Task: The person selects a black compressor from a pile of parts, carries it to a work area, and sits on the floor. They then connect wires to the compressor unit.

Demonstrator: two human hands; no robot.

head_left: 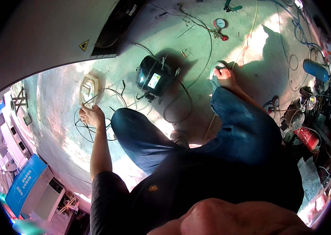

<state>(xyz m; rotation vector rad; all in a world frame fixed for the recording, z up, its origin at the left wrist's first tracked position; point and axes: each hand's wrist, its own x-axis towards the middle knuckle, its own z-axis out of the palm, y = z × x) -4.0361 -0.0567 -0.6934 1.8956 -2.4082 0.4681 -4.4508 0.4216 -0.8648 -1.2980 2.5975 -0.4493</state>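
Note:
My left hand (92, 115) is at the near end of an off-white plastic tray (88, 90) on the floor, its fingers closed on the tray's edge. Thin black tubing (106, 91) loops past those fingers. To the right of the tray stands a black compressor (150, 75) with a white label and short copper-like pipe stubs. My right hand (226, 77) is down by my grey shoe (215, 71), beyond my bent right knee. Its fingers are curled; what they hold, if anything, is hidden.
A refrigerator-like cabinet (48, 43) with a warning sticker fills the upper left. A pressure gauge (219, 23) with a hose lies at the far side. A blue cylinder (315, 70), a red can (307, 138) and tangled hoses crowd the right edge. A blue-and-white box (26, 184) stands lower left.

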